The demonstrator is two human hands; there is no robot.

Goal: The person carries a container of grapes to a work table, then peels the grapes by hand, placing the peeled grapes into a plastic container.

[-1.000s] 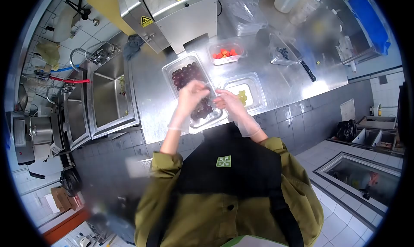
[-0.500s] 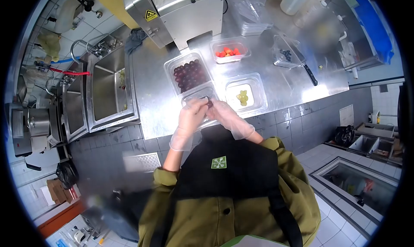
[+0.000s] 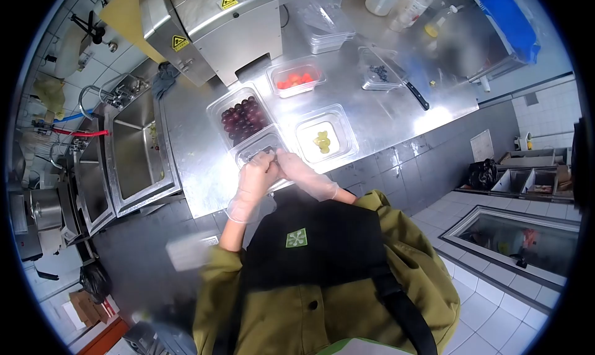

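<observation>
My left hand (image 3: 257, 174) and my right hand (image 3: 296, 169), both in clear plastic gloves, meet over a clear container (image 3: 243, 155) near the counter's front edge. The fingers of both are closed together; a small dark piece shows between them, too hidden to name surely. Just beyond lies a tub of dark round grapes (image 3: 243, 117). To the right, a clear tub (image 3: 347, 135) holds several pale green pieces (image 3: 322, 142). What lies inside the container under my hands is mostly hidden.
Cut strawberries (image 3: 294, 80) fill a tub farther back. A knife (image 3: 416, 96) rests across a box with blueberries (image 3: 379, 73). Stacked clear containers (image 3: 327, 37), bottles (image 3: 412, 9) and a steel machine (image 3: 232, 29) stand behind. Two sink basins (image 3: 136, 163) are at the left.
My hands, apart over the container a second ago, have come together. The view has shifted, so the counter and tubs now appear farther left.
</observation>
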